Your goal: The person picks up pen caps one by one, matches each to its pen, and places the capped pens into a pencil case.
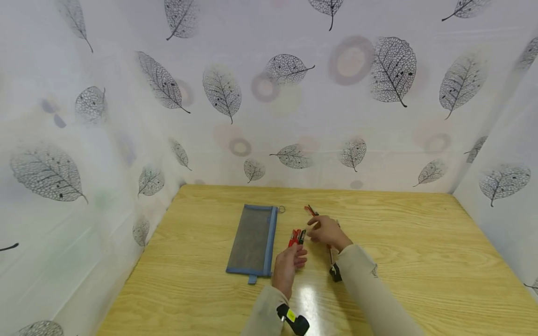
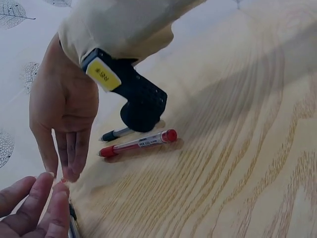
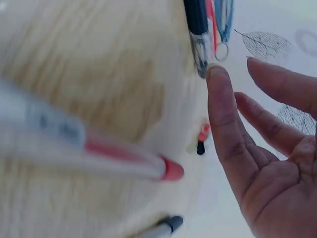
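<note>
My left hand (image 1: 286, 268) holds a red pen (image 1: 294, 237) and a black pen (image 1: 301, 237) together, their ends sticking up past the fingers. Just to the right, my right hand (image 1: 327, 232) hovers with its fingers parted and nothing between them. In the right wrist view a fingertip is close to the end of the black pen (image 3: 199, 49); whether it touches cannot be told. Beneath my right wrist, another red pen (image 2: 141, 143) lies on the table beside a dark-gripped pen (image 2: 115, 134), partly covered by the wrist camera in the left wrist view.
A grey mesh zip pouch (image 1: 252, 240) with blue edging lies flat left of my hands, a ring (image 1: 282, 209) at its upper corner. Small red and black items (image 1: 311, 210) lie beyond my right hand. Leaf-patterned sheeting (image 1: 294, 116) encloses the wooden table (image 1: 189, 242).
</note>
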`<move>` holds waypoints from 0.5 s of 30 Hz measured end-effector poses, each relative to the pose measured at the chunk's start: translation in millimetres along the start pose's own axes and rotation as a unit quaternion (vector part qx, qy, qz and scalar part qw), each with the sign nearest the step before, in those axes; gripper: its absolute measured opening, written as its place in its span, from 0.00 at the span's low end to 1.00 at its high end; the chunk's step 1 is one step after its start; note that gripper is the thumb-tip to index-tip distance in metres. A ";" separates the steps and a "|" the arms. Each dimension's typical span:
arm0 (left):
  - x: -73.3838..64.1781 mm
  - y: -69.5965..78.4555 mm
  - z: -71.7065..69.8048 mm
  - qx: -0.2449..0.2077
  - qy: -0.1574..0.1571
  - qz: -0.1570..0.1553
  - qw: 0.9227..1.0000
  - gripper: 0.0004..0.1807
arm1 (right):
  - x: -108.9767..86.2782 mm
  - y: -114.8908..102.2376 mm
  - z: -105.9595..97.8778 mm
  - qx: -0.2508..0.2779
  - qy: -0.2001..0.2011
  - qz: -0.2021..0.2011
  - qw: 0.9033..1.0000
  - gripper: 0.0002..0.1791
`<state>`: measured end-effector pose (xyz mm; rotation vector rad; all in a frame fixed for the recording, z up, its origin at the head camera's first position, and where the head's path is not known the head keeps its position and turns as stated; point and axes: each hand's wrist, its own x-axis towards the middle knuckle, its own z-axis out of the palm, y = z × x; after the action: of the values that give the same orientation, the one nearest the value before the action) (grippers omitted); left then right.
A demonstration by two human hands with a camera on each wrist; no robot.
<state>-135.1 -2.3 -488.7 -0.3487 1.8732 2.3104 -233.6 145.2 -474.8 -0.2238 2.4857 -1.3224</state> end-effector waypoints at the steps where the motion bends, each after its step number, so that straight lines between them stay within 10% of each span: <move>1: -0.2 -0.4 0.7 -0.002 0.000 -0.006 1.000 0.25 | -1.5 1.2 -2.6 0.007 0.001 -0.003 1.000 0.20; 15: 8.6 -18.3 31.0 0.010 -0.012 0.001 1.000 0.18 | -27.4 8.3 -43.1 0.061 0.034 -0.049 0.996 0.24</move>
<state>-141.4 31.6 -502.2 -0.3149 1.8865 2.2849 -222.8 191.1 -453.6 -0.2798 2.4675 -1.5395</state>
